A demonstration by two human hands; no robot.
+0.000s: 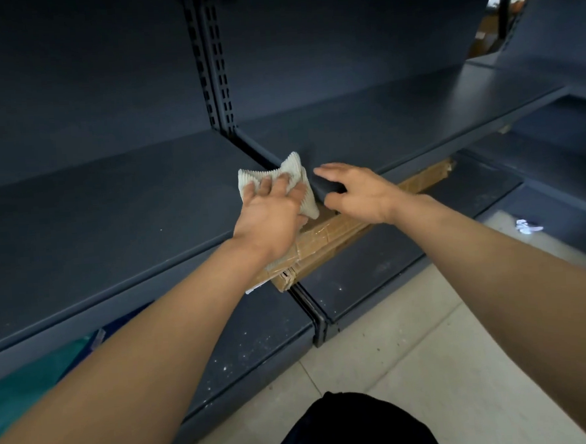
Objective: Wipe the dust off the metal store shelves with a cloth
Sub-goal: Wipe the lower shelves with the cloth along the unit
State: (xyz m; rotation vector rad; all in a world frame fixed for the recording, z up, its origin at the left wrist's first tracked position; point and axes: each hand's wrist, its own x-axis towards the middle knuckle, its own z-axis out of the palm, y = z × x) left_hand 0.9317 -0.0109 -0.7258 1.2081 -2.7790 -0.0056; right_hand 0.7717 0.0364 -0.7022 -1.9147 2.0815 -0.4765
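A dark grey metal shelf [112,212] runs across the middle of the view, joined to a second shelf section [398,122] on the right. My left hand [270,216] presses a crumpled white ribbed cloth [294,173] onto the shelf at the seam between the two sections, near the front edge. My right hand [358,192] grips the front edge of the right section, thumb underneath and fingers on top, just right of the cloth.
A slotted upright post [215,65] rises behind the seam. A taped cardboard box [333,233] lies on the lower shelf under my hands. The dusty bottom shelf [251,344] meets a pale tiled floor [412,345]. Teal material [27,385] sits lower left.
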